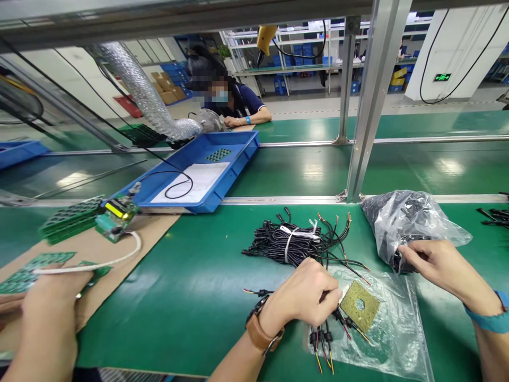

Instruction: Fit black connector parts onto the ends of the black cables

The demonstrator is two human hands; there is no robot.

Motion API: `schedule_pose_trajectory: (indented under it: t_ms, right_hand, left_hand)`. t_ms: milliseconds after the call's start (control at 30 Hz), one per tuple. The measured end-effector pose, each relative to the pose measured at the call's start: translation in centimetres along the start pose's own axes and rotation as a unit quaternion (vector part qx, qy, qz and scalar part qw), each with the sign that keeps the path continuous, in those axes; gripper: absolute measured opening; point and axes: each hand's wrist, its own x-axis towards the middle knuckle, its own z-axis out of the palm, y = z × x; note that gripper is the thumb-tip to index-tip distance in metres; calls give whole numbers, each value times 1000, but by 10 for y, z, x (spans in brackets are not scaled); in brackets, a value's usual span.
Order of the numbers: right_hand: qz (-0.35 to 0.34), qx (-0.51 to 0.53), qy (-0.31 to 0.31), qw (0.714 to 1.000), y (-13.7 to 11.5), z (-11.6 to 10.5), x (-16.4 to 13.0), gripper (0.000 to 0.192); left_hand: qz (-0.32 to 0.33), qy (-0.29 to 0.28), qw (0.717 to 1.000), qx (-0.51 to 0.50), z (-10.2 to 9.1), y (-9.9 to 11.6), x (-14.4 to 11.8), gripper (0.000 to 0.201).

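My left hand (304, 292), with a brown watch strap at its wrist, is closed over short black cables (324, 337) with stripped coloured wire ends; its grip is partly hidden. My right hand (441, 265), wearing a blue wristband, pinches the open edge of a clear plastic bag (413, 220) full of dark parts. Beyond my left hand lies a tied bundle of black cables (288, 241) with bare wire tips. Between my hands, a yellowish square sponge (360, 306) with a central hole rests on a flat clear plastic sheet (392, 339).
At left, a co-worker's hand (55, 292) is by a white cord and green circuit boards (40, 265) on brown cardboard. A small yellow-lit device (119, 209) stands near a blue tray (210, 204). A metal post (369, 106) rises ahead. Another person (238, 103) sits across the bench.
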Motion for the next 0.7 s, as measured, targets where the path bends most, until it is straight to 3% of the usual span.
schedule_pose_trajectory:
  t_ms: [100,200,467,567,700]
  right_hand:
    - [14,-157,-42,987,14,16,-1,25]
    - [25,-210,-67,975,12,30,0,22]
    - [43,-191,-82,977,-4,32,7,13]
    - [51,-184,-65,979,-6,33,7,12]
    - [77,-124,-35,989,-8,27,7,4]
  left_hand:
    - [-6,75,995,72,18,-2,4,34]
    - [18,124,987,99,35,0,13,19]
    - [-7,86,979,186,52,-5,22,18]
    - [16,103,981,164,47,-4,17,17]
    - [50,63,986,145,33,1,11,17]
